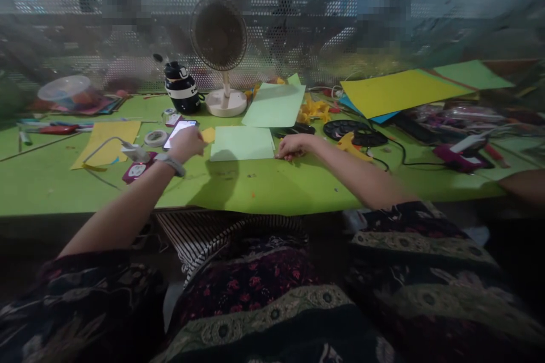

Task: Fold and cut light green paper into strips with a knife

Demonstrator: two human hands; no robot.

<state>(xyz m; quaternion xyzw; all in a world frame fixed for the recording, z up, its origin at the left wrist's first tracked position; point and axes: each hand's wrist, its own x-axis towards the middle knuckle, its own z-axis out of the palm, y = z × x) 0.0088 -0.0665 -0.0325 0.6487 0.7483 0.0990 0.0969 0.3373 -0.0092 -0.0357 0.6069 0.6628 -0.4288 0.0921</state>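
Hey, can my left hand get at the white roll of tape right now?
Probably yes: the left hand is near the roll of tape, and only the low-lying phone seems to be between them.

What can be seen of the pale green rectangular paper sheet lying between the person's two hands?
The pale green rectangular paper sheet looks thin, matte and blank, and lies roughly flat on the bright green tabletop, its long side running left to right. A second edge shows at its right side; whether it is folded or doubled is unclear. The bare right hand's fingertips are at its lower right corner, their grip too blurred to tell. The bare left hand is just off its left edge.
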